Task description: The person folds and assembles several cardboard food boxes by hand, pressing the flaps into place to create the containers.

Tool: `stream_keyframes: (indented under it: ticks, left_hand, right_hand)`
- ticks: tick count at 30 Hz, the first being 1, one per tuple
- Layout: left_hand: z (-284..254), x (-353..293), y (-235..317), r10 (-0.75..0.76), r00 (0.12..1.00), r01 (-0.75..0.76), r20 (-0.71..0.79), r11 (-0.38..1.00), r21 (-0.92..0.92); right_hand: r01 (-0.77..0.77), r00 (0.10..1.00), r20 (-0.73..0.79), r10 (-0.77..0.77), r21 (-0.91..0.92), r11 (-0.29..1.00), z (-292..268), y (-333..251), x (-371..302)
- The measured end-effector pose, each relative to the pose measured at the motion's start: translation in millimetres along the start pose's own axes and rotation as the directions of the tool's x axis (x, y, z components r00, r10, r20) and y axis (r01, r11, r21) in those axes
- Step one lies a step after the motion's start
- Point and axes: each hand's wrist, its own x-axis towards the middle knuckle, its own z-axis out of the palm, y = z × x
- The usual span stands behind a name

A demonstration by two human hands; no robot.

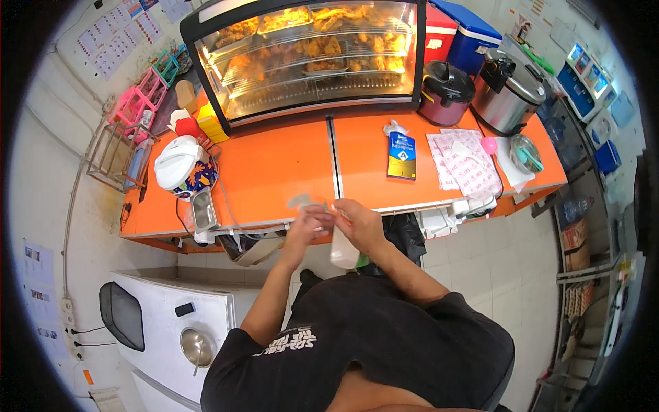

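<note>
One orange bench (274, 165) spans the view, a lit display case (420, 55) of fried food standing along its back; at lower left is a white cabinet (165, 295). Right of the case sit a blue cooler (468, 34) and a red cooler (438, 38), with a steel cooker (504, 96) and a smaller purple cooker (443, 106) in front. A white-lidded cooker (180, 165) stands at the bench's left end. Patterned paper (467, 161) lies on the right part. At the bench's near edge, before the dark-shirted torso, is a pale bottle (343, 253); the right grip (360, 223) is closed around its upper part. The left grip (312, 226) curls beside the bottle's top, blurred; whether it holds anything I cannot tell. A blue-and-yellow pack (401, 154) lies beyond, and a pink scoop (489, 145) by the paper.
</note>
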Motion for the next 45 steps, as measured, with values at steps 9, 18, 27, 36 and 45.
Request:
stream_keyframes:
  ticks: [9, 18, 27, 36, 45]
  left_hand:
    - [-2, 4, 9, 0.023, 0.943, -0.034, -0.331, 0.999, -0.026]
    - [19, -10, -5, 0.544, 0.807, -0.370, -0.230, 0.768, 0.523]
    - [6, -14, 2, 0.511, 0.847, -0.408, -0.146, 0.802, 0.435]
    - [9, -13, 11, 0.436, 0.883, -0.354, -0.173, 0.861, 0.365]
    - [8, -12, 15, 0.390, 0.911, -0.348, -0.137, 0.903, 0.252]
  right_hand:
    - [0.139, 0.989, -0.049, -0.137, 0.026, 0.990, 11, -12, -1]
    - [-0.274, 0.961, 0.157, 0.225, 0.495, 0.824, 12, -32, 6]
    - [-0.155, 0.987, 0.054, 0.149, 0.535, 0.830, 10, -43, 12]
    - [-0.091, 0.994, -0.009, 0.109, 0.473, 0.876, 6, -47, 17]
    - [-0.002, 0.998, -0.050, 0.026, 0.427, 0.904, -2, -51, 15]
